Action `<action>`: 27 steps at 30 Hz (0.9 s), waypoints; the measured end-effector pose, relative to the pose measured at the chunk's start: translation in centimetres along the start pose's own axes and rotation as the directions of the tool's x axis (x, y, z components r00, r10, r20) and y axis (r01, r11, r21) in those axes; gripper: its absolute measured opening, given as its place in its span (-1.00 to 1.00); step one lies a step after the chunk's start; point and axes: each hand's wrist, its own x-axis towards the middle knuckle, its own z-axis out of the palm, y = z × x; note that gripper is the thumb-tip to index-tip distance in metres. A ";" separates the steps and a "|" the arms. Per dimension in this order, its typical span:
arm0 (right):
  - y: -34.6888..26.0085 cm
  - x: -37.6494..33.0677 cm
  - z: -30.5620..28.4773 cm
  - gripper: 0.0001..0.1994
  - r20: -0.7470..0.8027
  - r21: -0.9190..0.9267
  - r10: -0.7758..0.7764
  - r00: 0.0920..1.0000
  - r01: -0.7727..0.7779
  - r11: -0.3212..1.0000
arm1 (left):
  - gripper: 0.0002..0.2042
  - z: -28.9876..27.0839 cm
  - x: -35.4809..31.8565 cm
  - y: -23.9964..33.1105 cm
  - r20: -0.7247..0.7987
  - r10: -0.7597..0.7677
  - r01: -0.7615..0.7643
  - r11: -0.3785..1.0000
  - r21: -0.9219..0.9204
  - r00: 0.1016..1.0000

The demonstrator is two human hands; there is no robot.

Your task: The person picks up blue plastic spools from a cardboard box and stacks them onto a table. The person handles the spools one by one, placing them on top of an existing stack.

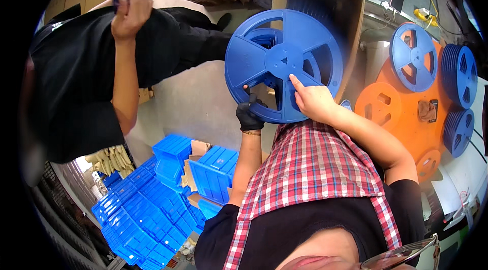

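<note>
A large blue plastic reel (pixel 249 61) with cut-out windows is held upright in front of my chest. My left hand (pixel 250 114), in a black glove with a bare fingertip showing, is closed on the reel's lower left rim. My bare right hand (pixel 316 103) rests against the reel's face, index finger stretched out to a spot just below the hub and the other fingers curled. Another blue reel partly shows through the windows. Behind the reel, an open cardboard box (pixel 351 21) contains several dark discs, mostly in shadow.
At right, an orange round table (pixel 378 130) bears a blue reel (pixel 414 57), stacked blue reels (pixel 466 78) and a brown cloth (pixel 427 111). Blue bins (pixel 147 209) are piled at lower left. Another person in black (pixel 91 82) stands left, raising a dark object.
</note>
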 end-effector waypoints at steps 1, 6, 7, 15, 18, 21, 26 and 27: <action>-0.3 0.1 -0.5 -0.47 0.011 -0.008 0.000 1.000 0.000 1.000 | -0.49 0.2 0.2 -0.1 0.003 0.003 -0.003 1.000 -0.010 1.000; -0.5 0.9 -1.7 -0.44 -0.021 -0.046 -0.025 0.999 0.024 0.999 | -0.49 1.4 1.0 -0.6 0.014 -0.020 0.020 0.999 -0.035 1.000; -0.4 1.0 -1.8 -0.44 -0.029 -0.056 -0.017 0.999 0.015 0.998 | -0.49 1.5 1.2 -0.8 0.028 -0.031 0.031 1.000 0.004 0.999; 1.0 1.5 -1.8 -0.50 -0.180 -0.014 0.041 0.983 -0.044 0.999 | -0.48 2.9 1.8 -0.9 -0.023 -0.077 0.080 0.983 0.167 0.997; 2.3 1.1 -2.9 -0.50 -0.191 0.022 0.179 0.965 -0.178 0.984 | -0.41 1.1 1.8 -1.2 -0.268 0.080 0.035 0.917 0.398 0.960; 7.3 -0.1 -3.5 -0.55 -0.364 0.131 0.272 0.891 -0.241 0.962 | -0.39 3.8 1.3 -1.8 -0.259 0.072 0.047 0.904 0.424 0.963; 19.6 -6.7 -7.2 -0.52 -0.349 0.252 0.772 0.531 -0.740 0.623 | -0.39 5.8 1.1 -1.6 -0.024 -0.089 0.092 0.956 0.277 0.996; 21.8 -8.4 -7.6 -0.49 -0.346 0.293 0.838 0.422 -0.799 0.524 | -0.40 6.7 1.0 -1.4 -0.044 -0.098 0.106 0.948 0.301 0.994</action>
